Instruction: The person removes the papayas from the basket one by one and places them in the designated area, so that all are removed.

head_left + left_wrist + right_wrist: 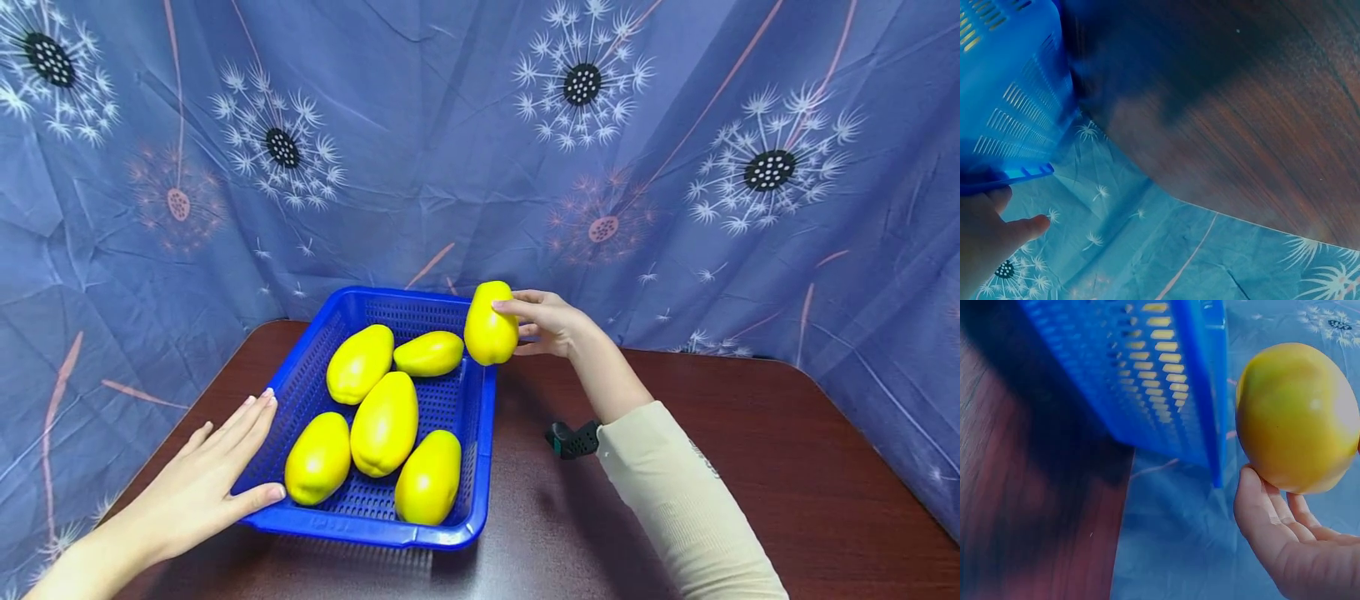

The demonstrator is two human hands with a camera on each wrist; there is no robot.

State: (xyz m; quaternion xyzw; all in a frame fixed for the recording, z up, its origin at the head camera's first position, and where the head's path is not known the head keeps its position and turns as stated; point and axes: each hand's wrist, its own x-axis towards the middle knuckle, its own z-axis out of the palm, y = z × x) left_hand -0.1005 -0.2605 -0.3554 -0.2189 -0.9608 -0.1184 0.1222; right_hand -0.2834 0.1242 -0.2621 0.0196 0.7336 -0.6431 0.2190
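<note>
My right hand point(551, 323) holds a yellow papaya point(491, 323) above the right rim of the blue plastic basket point(483, 467). Fingers and thumb grip the fruit's side; the right wrist view shows the same papaya point(1297, 419) beside the basket wall point(1147, 381). Inside the basket lie several more yellow papayas, among them a large middle one point(385, 423) and a smaller one point(429, 354) near the back. Fingers extended, my left hand point(206, 492) rests along the basket's left rim. Only part of that hand point(997, 225) shows in the left wrist view, at the rim.
The basket stands on a dark reddish-brown table point(720, 467). Behind and at the sides hangs a blue curtain point(435, 150) with a dandelion print. A small black device point(573, 439) sits at my right wrist, by the sleeve cuff.
</note>
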